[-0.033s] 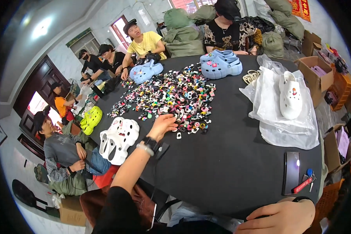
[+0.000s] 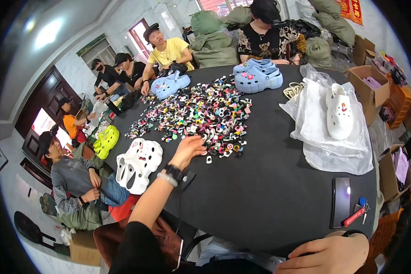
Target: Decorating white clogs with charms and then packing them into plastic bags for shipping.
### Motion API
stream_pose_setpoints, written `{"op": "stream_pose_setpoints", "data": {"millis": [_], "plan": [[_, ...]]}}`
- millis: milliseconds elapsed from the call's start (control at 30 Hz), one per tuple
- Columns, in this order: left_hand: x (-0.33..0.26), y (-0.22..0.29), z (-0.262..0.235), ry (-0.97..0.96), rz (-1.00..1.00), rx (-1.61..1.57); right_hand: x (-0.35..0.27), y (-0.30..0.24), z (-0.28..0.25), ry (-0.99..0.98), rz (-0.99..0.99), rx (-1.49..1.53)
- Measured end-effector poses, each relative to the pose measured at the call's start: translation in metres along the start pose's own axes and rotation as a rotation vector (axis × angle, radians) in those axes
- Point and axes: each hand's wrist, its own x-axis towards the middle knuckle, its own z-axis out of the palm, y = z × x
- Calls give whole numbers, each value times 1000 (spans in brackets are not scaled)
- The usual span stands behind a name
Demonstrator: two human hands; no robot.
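Observation:
My left hand (image 2: pixel 189 148) reaches across the black round table (image 2: pixel 269 192), palm down, its fingers on the near edge of a wide pile of small colourful shoe charms (image 2: pixel 201 112). A watch and a bracelet sit on that wrist. Just left of the arm lies a pair of white clogs (image 2: pixel 139 164). My right hand (image 2: pixel 329 253) rests at the table's near edge at the bottom right, fingers curled with nothing visible in them.
Two pairs of light blue clogs (image 2: pixel 258 75) (image 2: pixel 169 84) lie beyond the pile. A white clog (image 2: pixel 339 112) rests on clear plastic bags at right. A dark phone (image 2: pixel 341 201) and keys (image 2: pixel 358 212) lie near my right hand. Several people sit around the table; cardboard boxes (image 2: pixel 367 80) stand at right.

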Motion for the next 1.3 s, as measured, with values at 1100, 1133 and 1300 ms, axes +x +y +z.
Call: {"op": "stream_pose_setpoints", "data": {"millis": [1100, 1133, 1300], "plan": [[-207, -57, 85, -104, 756, 1413, -439, -180, 281, 1810, 1897, -92], [-207, -57, 87, -116, 768, 1416, -456, -170, 307, 1463, 2115, -147], [-207, -60, 88, -103, 716, 1423, -417, -114, 326, -222, 2384, 151]]}}
